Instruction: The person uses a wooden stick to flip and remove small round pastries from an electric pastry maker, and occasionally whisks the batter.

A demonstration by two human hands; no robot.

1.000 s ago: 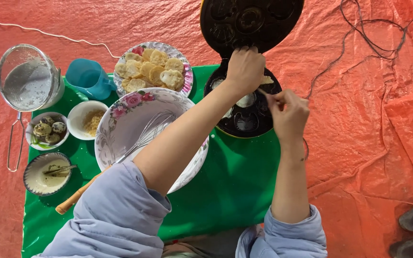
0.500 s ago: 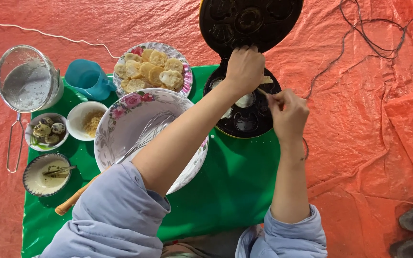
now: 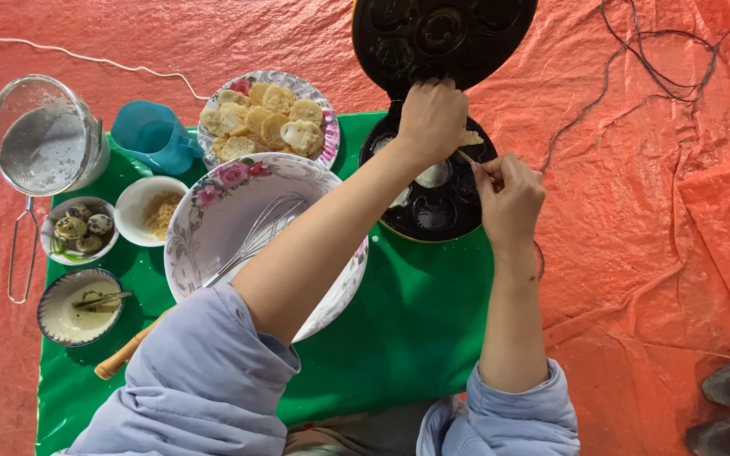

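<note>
Nearest, a floral mixing bowl holds a whisk on the green mat. Right hand pinches a thin skewer, long axis slanting up-left into the black mould pan. Left hand is closed over the pan's far cavities, below the raised lid.

The mat lies on the tarp; the cake maker sits at its far right, lid raised behind; left of it the large bowl holds a whisk; the plate of cakes lies behind; jug, sieve and three small bowls lie farther left.
</note>
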